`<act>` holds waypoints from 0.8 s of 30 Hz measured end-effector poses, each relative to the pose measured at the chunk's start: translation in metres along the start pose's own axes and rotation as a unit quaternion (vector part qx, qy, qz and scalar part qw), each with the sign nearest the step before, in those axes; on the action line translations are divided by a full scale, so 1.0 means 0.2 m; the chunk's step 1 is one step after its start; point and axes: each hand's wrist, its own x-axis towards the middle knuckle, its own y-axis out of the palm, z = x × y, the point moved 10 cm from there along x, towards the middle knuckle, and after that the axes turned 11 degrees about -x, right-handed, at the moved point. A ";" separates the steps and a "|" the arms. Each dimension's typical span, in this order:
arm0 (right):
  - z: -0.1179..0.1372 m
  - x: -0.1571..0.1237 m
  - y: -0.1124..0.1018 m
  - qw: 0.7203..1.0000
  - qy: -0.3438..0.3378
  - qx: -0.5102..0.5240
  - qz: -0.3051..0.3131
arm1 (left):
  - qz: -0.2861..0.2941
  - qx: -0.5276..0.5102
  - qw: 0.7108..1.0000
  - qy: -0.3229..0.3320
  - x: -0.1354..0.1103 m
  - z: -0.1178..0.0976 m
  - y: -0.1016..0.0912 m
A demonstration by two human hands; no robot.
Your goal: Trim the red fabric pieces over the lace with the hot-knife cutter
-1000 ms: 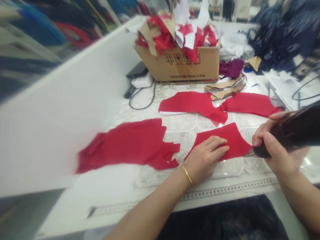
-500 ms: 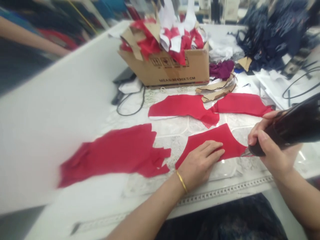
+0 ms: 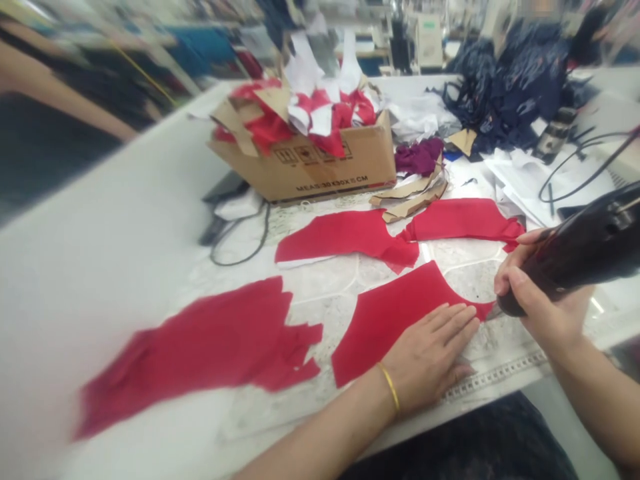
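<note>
My left hand (image 3: 433, 353) lies flat with fingers stretched out on the lower right edge of a red fabric piece (image 3: 385, 313). A yellow bracelet (image 3: 390, 388) circles that wrist. My right hand (image 3: 540, 300) is wrapped round a black cylindrical hand-held tool (image 3: 590, 247). Its narrow metal tip (image 3: 493, 311) meets the pointed right end of the red piece; exactly how it touches the cloth is unclear. Beyond lie a red fabric piece (image 3: 335, 237) and another red piece (image 3: 460, 219), touching. Farther left is a red piece (image 3: 200, 340) with a ragged right edge.
A cardboard box (image 3: 320, 173) overflowing with red and white scraps stands at the back. Brown paper strips (image 3: 413, 199), purple cloth (image 3: 419, 157), a dark fabric heap (image 3: 520, 100) and a black cable (image 3: 565, 197) lie behind. A measuring tape (image 3: 495, 377) runs along the front edge.
My left hand has slid right along the red piece, closer to the tool's tip. My right hand still grips the tool. The camera view has shifted, so the table's contents appear lower and farther left.
</note>
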 end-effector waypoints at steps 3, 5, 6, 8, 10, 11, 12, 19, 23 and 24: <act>-0.01 0.00 0.00 1.000 0.018 -0.001 -0.007 | 0.011 -0.019 1.000 0.007 0.03 0.01 0.03; -0.01 0.00 -0.01 1.000 0.022 -0.011 -0.017 | 0.009 -0.031 0.999 0.003 0.04 0.03 0.03; -0.01 0.00 -0.02 0.999 0.024 -0.018 -0.025 | 0.008 -0.037 0.999 0.000 0.04 0.04 0.03; -0.02 0.00 -0.03 0.998 0.029 -0.036 -0.037 | 0.012 -0.047 0.999 -0.006 0.03 0.05 0.04; -0.04 0.00 -0.04 0.997 0.038 -0.051 -0.045 | 0.018 -0.056 0.998 -0.013 0.02 0.06 0.05; -0.05 0.00 -0.04 0.996 0.042 -0.058 -0.050 | 0.021 -0.060 0.998 -0.017 0.02 0.06 0.05; -0.06 0.00 -0.05 0.995 0.046 -0.065 -0.055 | 0.021 -0.063 0.998 -0.019 0.02 0.06 0.05; -0.06 0.01 -0.05 0.997 0.054 -0.029 -0.045 | -0.055 -0.002 0.996 -0.066 -0.06 0.08 -0.16; -0.07 0.01 -0.09 0.996 0.047 -0.065 -0.043 | -0.126 0.103 0.968 -0.193 -0.30 0.21 -0.36; -0.09 0.01 -0.11 0.992 0.050 -0.107 -0.041 | -0.131 0.125 0.958 -0.224 -0.38 0.24 -0.39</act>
